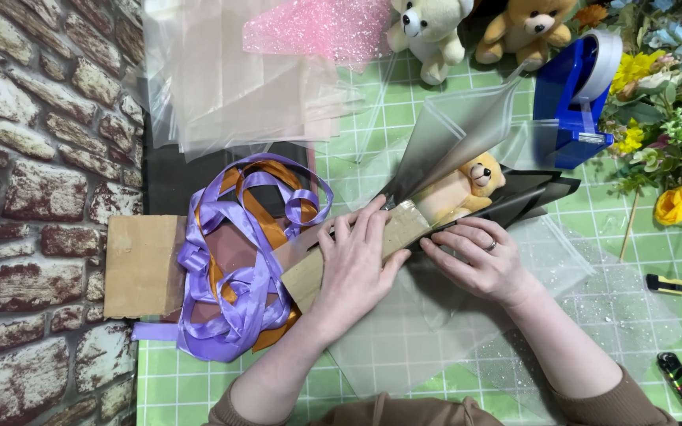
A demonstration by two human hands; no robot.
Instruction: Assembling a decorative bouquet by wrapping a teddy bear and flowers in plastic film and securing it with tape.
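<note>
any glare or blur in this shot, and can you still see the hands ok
Head view: even, bright light with soft shadows; mild glare on the clear wrapping sheets; left hand and right hand are sharp, pressing the wrapped bear bouquet; flowers at the right edge look slightly soft.

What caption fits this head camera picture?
Two hands, left and right, press wrapping around a small teddy bear beside purple ribbon.

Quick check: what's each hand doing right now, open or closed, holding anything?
Left hand: open, palm flat, pressing on the wrapped bundle.
Right hand: open, fingers resting on the bundle's edge, nothing gripped.
</note>
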